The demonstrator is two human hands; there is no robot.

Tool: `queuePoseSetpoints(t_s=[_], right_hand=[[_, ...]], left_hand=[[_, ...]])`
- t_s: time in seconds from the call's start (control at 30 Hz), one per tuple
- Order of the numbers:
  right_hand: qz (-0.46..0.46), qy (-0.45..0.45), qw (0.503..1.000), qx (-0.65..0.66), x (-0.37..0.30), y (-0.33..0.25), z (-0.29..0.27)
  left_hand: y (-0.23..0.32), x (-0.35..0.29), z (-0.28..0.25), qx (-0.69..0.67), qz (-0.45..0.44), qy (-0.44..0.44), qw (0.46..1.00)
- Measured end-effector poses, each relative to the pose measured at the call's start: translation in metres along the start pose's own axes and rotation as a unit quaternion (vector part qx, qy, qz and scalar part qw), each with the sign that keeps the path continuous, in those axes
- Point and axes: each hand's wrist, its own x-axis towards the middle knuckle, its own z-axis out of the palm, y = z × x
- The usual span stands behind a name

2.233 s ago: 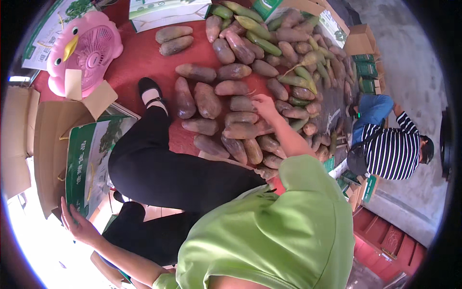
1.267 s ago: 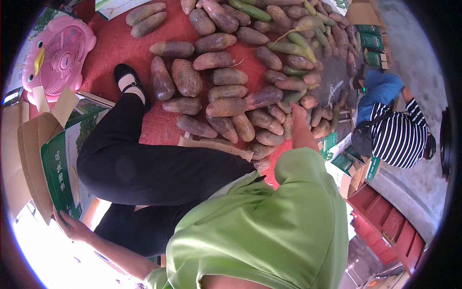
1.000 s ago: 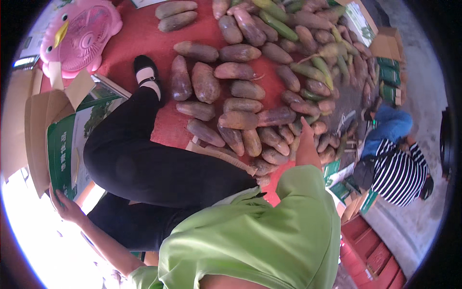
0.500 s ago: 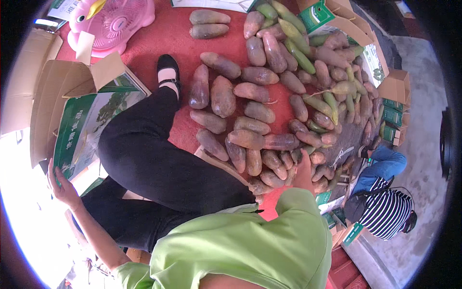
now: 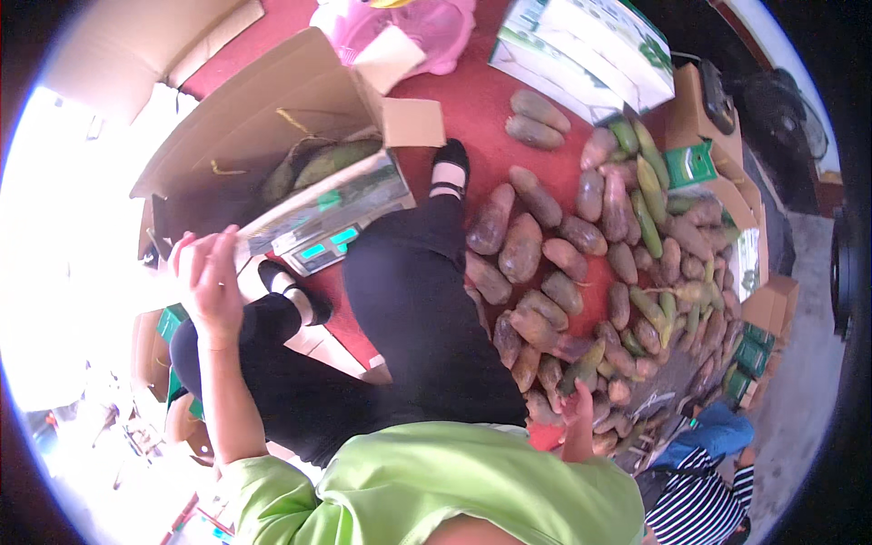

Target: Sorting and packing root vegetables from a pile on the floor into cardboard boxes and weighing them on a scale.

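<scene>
My left hand (image 5: 211, 282) is raised beside the near left corner of a cardboard box (image 5: 354, 204), its fingers slightly bent and apart, with nothing seen in them. Several greenish roots (image 5: 334, 162) lie inside the box. At the near edge of a large heap of roots, my right hand (image 5: 579, 416) closes around the lower end of a green, radish-like root (image 5: 584, 361). Its fingers are small in the view and partly hidden. Around it lie purplish-pink roots (image 5: 536, 329), some with a waxy-looking skin.
A digital scale (image 5: 313, 252) with lit displays stands against the box. A pink fan (image 5: 445, 41) and a white-green carton (image 5: 590, 54) are at the back. A person in a striped top (image 5: 699, 500) bends at the lower right. More open cartons (image 5: 754, 241) line the heap's right side.
The view has swung left, so the box interior and scale show. My left hand has come off the box's side and lifted. A green root now shows at my right hand.
</scene>
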Motion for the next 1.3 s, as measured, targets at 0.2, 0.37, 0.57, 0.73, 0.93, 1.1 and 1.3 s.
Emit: queuePoseSetpoints(t_s=[0.2,0.37,0.57,0.73,0.93,1.1,1.3], right_hand=[[-0.178,-0.159,0.958,-0.159,-0.061,-0.076,0.181],[-0.342,-0.299,0.829,-0.327,-0.128,-0.147,0.351],[-0.445,-0.446,0.648,-0.429,-0.206,-0.177,0.510],[-0.554,-0.484,0.432,-0.521,-0.250,-0.148,0.599],[-0.614,-0.375,0.229,-0.656,-0.221,-0.100,0.650],[-0.725,-0.350,0.296,-0.514,-0.204,-0.086,0.634],[-0.592,-0.366,0.642,-0.320,-0.164,-0.114,0.542]], left_hand=[[0.007,0.001,-0.008,-0.057,0.024,-0.045,0.997],[0.005,0.004,-0.013,-0.080,0.029,-0.067,0.994],[-0.001,0.003,-0.015,-0.108,0.021,-0.083,0.990],[-0.003,0.003,-0.018,-0.118,0.013,-0.085,0.989],[0.001,0.012,-0.014,-0.126,0.021,-0.084,0.988],[0.001,0.006,-0.015,-0.123,0.002,-0.095,0.988],[-0.007,-0.003,-0.016,-0.095,-0.015,-0.093,0.991]])
